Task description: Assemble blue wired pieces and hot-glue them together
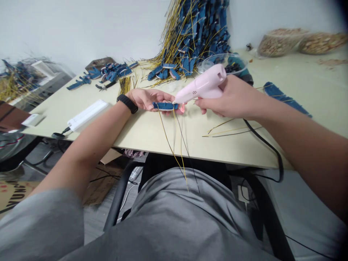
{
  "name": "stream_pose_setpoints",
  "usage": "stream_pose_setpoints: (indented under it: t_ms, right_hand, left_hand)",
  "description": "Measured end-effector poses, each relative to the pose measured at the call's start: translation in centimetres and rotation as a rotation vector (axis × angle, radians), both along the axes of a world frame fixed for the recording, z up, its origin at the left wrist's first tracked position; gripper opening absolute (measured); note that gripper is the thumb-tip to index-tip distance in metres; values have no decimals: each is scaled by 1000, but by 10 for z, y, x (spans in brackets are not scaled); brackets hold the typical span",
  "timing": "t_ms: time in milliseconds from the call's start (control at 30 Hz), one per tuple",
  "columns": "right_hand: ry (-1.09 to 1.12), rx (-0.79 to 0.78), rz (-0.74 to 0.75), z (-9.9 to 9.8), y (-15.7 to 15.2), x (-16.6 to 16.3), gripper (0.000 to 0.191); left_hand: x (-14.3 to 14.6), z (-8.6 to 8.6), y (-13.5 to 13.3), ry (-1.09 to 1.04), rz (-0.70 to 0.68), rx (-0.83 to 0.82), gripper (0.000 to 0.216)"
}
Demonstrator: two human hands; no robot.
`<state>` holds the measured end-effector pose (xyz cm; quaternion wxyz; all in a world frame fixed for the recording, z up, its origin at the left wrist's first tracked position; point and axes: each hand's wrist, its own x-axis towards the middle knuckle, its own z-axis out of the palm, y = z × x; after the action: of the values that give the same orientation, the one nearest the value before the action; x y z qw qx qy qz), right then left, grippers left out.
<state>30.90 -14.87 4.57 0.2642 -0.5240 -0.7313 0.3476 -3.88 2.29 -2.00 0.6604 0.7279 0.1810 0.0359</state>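
Note:
My left hand pinches a flat blue connector strip between thumb and fingers. Yellow and black wires hang from the strip past the table edge toward my lap. My right hand grips a pale pink hot glue gun, its nozzle tip just above the strip's right end. A black cord runs from the glue gun over the table edge. Both hands are held just above the pale table.
A large heap of blue connectors with yellow wires stands at the back. Pliers, a white power strip, a clear round container, and a blue strip lie on the table. Bags of brown material sit back right.

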Motion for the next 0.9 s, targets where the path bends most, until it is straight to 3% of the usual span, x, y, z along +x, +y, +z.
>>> stream_pose_setpoints:
  t_ms: [300, 500, 700, 900]
  right_hand:
    - [-45, 10, -29, 5, -3, -2, 21]
    - [-56, 22, -54, 5, 1, -2, 28]
    - [-102, 34, -68, 7, 0, -2, 30]
    - [-99, 14, -81, 9, -3, -3, 34]
  left_hand:
    - [6, 6, -9, 38, 95, 63, 111]
    - [9, 7, -8, -19, -15, 24, 100]
    - [6, 4, -4, 9, 5, 26, 112]
    - [5, 5, -5, 11, -10, 47, 104]
